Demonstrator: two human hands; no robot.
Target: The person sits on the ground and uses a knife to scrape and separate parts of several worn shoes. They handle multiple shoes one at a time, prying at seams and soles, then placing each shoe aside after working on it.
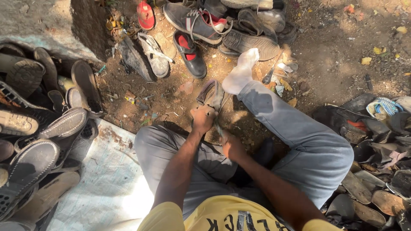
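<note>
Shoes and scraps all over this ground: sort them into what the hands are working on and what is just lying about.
In hand:
- brown shoe piece, gripped by the left hand
- thin tool held by the right hand

Lying about:
- black shoe with red lining
- grey sneaker
- red sandal
- pile of soles at left
- screwdriver by the socked foot

The trousers [299, 137] are grey, the sock [239, 72] is white and the shirt [222, 216] is yellow with black letters. Beyond the sock lie a black shoe [190, 53] with red lining and a red sandal [145, 15].
</note>
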